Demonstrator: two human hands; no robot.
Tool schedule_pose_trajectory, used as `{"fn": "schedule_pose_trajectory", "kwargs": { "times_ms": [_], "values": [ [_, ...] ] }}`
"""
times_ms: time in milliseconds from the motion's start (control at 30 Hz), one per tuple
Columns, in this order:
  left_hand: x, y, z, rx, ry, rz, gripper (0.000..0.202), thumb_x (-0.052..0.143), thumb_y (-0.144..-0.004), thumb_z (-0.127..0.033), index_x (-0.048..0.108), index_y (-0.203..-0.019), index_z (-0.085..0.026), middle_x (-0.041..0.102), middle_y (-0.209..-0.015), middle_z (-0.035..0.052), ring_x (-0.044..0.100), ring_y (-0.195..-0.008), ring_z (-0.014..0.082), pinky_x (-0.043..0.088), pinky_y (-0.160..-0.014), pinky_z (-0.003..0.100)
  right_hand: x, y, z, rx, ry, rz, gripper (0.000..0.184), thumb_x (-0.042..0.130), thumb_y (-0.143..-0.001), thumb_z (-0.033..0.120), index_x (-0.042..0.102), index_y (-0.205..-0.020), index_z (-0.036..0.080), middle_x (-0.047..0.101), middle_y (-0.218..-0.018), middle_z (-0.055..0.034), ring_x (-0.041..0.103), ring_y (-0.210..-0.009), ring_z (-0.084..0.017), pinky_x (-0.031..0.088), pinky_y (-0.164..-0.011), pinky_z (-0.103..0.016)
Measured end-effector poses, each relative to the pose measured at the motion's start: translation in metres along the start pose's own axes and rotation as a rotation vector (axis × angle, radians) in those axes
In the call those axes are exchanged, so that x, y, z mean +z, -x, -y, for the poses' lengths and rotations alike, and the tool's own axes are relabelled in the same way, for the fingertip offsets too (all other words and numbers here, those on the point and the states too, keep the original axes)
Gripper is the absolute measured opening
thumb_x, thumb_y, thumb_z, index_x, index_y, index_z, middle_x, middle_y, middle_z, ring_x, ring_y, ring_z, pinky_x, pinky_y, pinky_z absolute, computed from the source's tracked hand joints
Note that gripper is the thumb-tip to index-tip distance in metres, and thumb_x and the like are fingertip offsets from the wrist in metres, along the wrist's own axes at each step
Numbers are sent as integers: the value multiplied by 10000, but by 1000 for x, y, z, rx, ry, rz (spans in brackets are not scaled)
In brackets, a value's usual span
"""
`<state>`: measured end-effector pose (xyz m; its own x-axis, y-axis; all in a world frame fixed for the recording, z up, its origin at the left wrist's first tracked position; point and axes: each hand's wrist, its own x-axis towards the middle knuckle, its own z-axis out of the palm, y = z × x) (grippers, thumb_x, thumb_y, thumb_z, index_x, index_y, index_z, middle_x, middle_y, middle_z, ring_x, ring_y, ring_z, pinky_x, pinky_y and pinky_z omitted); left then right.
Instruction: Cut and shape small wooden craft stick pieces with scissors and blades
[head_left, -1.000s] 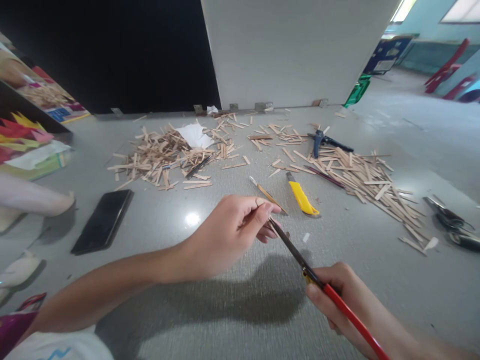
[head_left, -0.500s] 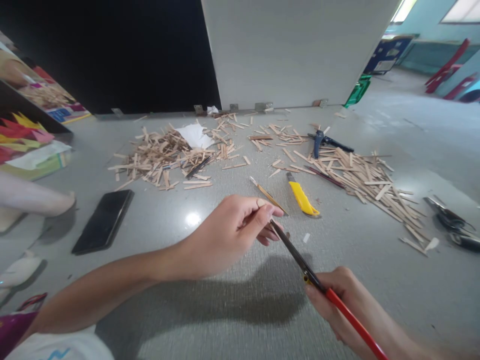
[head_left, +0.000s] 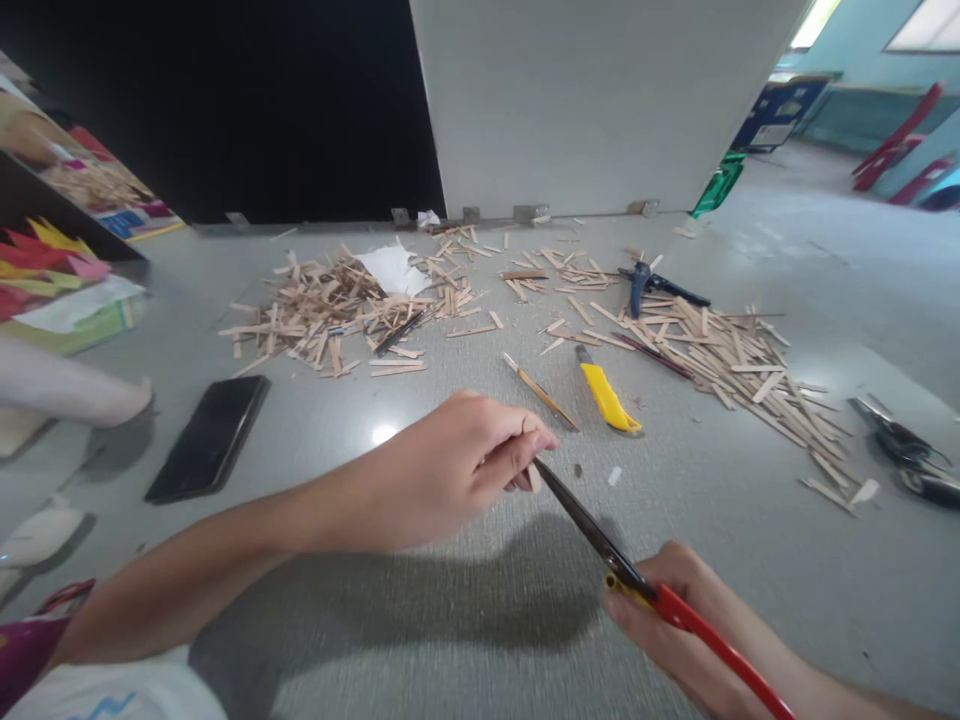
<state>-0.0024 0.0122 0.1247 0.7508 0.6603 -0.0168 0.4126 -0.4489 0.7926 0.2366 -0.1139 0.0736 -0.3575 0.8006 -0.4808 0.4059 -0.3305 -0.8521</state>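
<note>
The left hand (head_left: 457, 468) pinches a wooden piece (head_left: 535, 477) — its broad end now showing below the thumb, unlike before — while the right hand (head_left: 686, 612) grips red-handled scissors (head_left: 589, 525).

Open gap between yellow cutter (head_left: 606, 398) and right stick pile (head_left: 754, 368)

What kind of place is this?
It looks like a craft workspace, though I can't tell what kind of building it's in. There are heaps of wood strips, a yellow cutter, and scissors in the person's right hand.
</note>
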Motion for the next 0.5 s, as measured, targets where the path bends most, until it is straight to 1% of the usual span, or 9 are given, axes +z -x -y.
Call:
{"fn": "schedule_pose_trajectory", "kwargs": {
  "times_ms": [67,167,300,333,400,500],
  "values": [
    [-1,0,2,6,-33,5,347,520,-1119,-363,783,-1011,-164,829,-828,55,817,-782,212,602,-746,275,-2,1,3,42,0,60,719,480,-939,888,251,-638,277,252,-505,91,202,-451,-86,180,-406,-258],
    [-3,-4,1,-25,-11,10,333,519,-1112,-345,783,-1039,-157,838,-848,59,818,-790,211,603,-742,279,-4,1,3,91,0,48,730,447,-931,924,247,-642,284,236,-493,95,220,-429,-85,202,-388,-244],
    [-4,-12,-3,-160,188,24,337,473,-1127,-282,769,-1104,-123,855,-864,72,825,-793,187,624,-738,256,-6,-3,-8,45,-18,56,786,348,-834,1048,310,-669,280,285,-541,92,292,-454,-88,272,-419,-232],
    [-4,-14,-4,-193,242,29,343,462,-1135,-279,763,-1128,-115,857,-866,76,825,-791,181,630,-736,249,-6,-3,-11,38,-33,60,792,345,-819,1060,324,-685,279,301,-553,92,307,-459,-89,288,-425,-229],
    [-4,-16,-4,-238,319,39,346,456,-1146,-285,753,-1170,-110,863,-875,81,821,-782,171,639,-730,241,-7,-3,-17,16,-54,48,776,386,-832,1043,348,-710,278,326,-574,89,317,-474,-91,291,-426,-225],
    [-4,-17,-3,-236,352,35,336,459,-1151,-284,752,-1171,-121,867,-893,80,811,-775,158,640,-728,231,-8,-2,-23,-50,-61,18,737,454,-879,986,373,-714,272,339,-596,81,304,-498,-95,254,-419,-226]
  ]
}}
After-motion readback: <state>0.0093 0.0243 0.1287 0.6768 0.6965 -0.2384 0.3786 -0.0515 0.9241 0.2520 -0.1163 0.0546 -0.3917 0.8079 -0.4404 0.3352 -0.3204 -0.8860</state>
